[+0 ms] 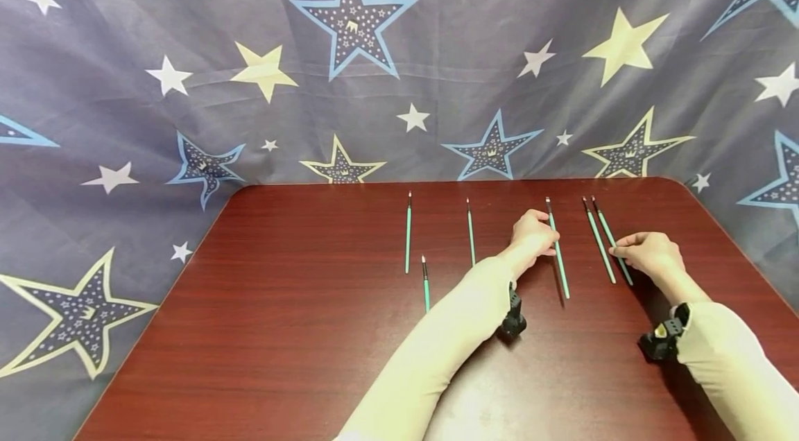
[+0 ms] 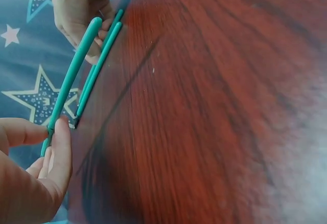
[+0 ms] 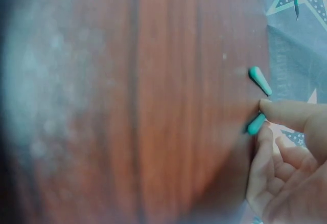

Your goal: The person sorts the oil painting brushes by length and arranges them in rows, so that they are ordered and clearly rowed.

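Note:
My left hand point(image 1: 534, 236) pinches a paintbrush with a teal handle point(image 1: 560, 261), its flat bristle end pointing to the back. In the left wrist view this handle point(image 2: 74, 75) is raised off the table, between the thumb and fingers. My right hand point(image 1: 652, 257) pinches the rightmost paintbrush point(image 1: 603, 219) by its teal handle, near the table surface. In the right wrist view the handle's end point(image 3: 256, 124) sticks out between thumb and fingers. Just left of it another paintbrush point(image 1: 600, 245) lies almost parallel on the table, apart from both hands.
More teal paintbrushes lie left of my left hand: one at the back point(image 1: 408, 240), one beside it point(image 1: 471, 233), and one nearer point(image 1: 426, 292). My left arm covers the lower ends of the latter two. A star-patterned cloth point(image 1: 437, 80) hangs behind the reddish-brown table point(image 1: 281, 330).

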A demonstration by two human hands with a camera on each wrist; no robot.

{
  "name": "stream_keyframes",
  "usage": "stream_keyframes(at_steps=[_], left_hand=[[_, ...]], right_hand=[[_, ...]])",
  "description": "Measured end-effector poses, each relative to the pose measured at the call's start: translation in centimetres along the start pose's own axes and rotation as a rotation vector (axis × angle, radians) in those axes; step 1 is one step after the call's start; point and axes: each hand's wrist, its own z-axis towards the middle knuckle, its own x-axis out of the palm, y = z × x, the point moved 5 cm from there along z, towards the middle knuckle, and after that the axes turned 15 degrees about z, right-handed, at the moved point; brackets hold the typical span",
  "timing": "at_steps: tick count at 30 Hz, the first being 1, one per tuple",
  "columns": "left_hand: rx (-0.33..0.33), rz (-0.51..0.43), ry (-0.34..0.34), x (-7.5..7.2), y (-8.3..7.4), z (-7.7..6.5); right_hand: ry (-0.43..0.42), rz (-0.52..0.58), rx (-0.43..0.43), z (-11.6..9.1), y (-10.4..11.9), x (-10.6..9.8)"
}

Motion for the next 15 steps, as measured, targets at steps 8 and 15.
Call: stream_keyframes(at_steps=[8, 15], left_hand=[[0.010, 0.016, -0.035, 0.9, -0.1, 0.6], [0.019, 0.051, -0.052, 1.9, -0.2, 0.8]], right_hand=[[-0.017, 0.000, -0.027, -0.1, 0.1, 0.0], [-0.028, -0.009, -0.024, -0.1, 0.0, 0.0]])
